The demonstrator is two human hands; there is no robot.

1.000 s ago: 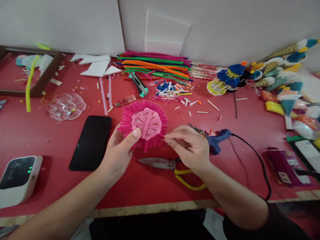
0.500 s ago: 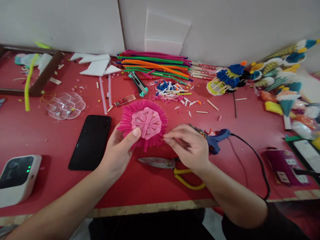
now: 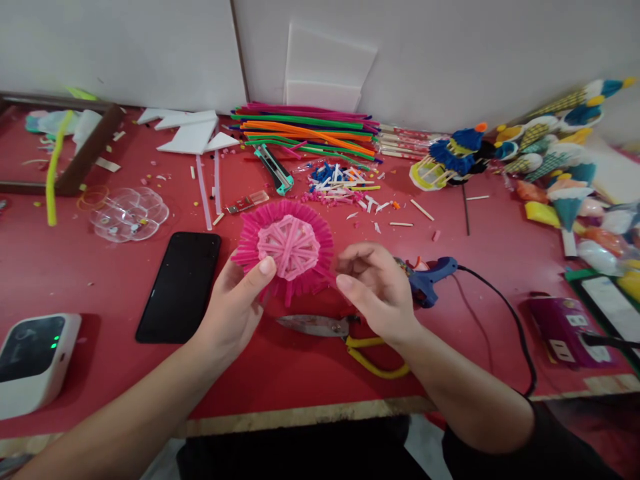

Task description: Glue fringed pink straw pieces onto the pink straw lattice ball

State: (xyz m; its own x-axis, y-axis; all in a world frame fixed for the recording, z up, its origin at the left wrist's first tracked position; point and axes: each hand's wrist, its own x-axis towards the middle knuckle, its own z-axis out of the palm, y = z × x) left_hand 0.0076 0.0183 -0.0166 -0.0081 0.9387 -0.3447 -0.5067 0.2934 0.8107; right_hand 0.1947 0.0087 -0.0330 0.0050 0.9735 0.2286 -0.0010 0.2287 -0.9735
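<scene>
A round pink pipe-cleaner flower (image 3: 289, 248), with a pale pink criss-crossed centre and a fringe of darker magenta loops, is held up over the red table. My left hand (image 3: 239, 293) grips its left side, thumb lying on the front and the other fingers hidden behind. At the flower's right edge is my right hand (image 3: 377, 290), its thumb tip beside a magenta loop and its curled fingers apart from the thumb. Scissors (image 3: 320, 325) with yellow handles lie below, partly under the right hand. Just beyond that hand rests a blue glue gun (image 3: 430, 280).
A black phone (image 3: 179, 287) and a white device (image 3: 37, 363) lie at the left. Behind are a box cutter (image 3: 275, 170), coloured pipe cleaners (image 3: 310, 130) and a heap of scraps (image 3: 343, 180). A purple power block (image 3: 567, 330) sits right; the glue gun's cord (image 3: 515, 320) curves nearby.
My right thumb and fingers have parted from a pinch at the flower's right edge. My left hand keeps its hold, and the view has shifted slightly.
</scene>
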